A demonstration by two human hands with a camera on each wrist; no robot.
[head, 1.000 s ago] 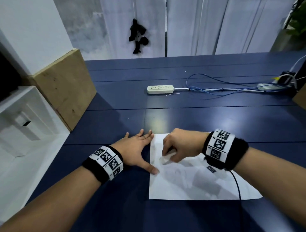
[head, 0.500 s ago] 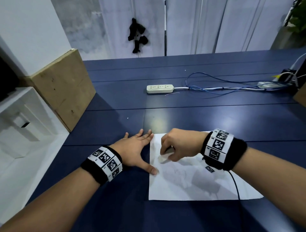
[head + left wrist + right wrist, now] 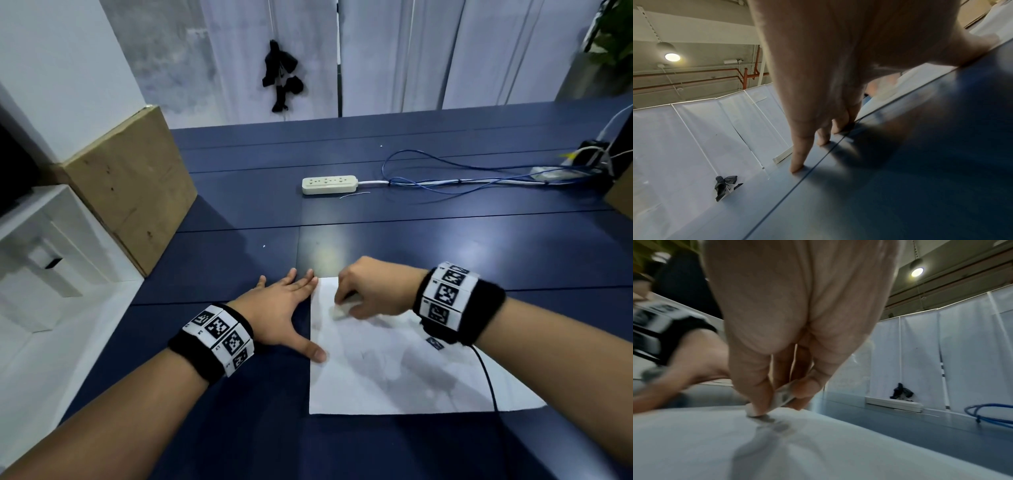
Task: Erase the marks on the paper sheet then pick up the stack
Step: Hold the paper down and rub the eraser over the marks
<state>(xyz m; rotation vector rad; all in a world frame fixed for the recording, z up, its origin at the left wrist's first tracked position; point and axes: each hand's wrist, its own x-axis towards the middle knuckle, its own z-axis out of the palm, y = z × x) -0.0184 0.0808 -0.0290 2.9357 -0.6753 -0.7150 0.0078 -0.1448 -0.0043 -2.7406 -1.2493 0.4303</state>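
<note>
A white paper sheet (image 3: 404, 373) lies flat on the dark blue table (image 3: 411, 240), with faint grey marks near its middle. My right hand (image 3: 370, 291) pinches a small white eraser (image 3: 340, 312) and presses it on the sheet's far left part; the right wrist view shows the eraser (image 3: 777, 400) between thumb and fingers, touching the paper sheet (image 3: 818, 443). My left hand (image 3: 284, 308) lies flat with straight fingers on the table at the sheet's left edge, thumb tip on the paper. Whether more sheets lie underneath is not visible.
A white power strip (image 3: 329, 184) with a white lead and looped blue cables (image 3: 479, 178) lies farther back on the table. A cardboard box (image 3: 130, 185) stands at the left table edge, beside white foam packaging (image 3: 41, 253). White curtains close off the far side.
My right hand has slid the eraser a little away from me along the sheet's left part. The left hand has stayed in place at the paper's edge.
</note>
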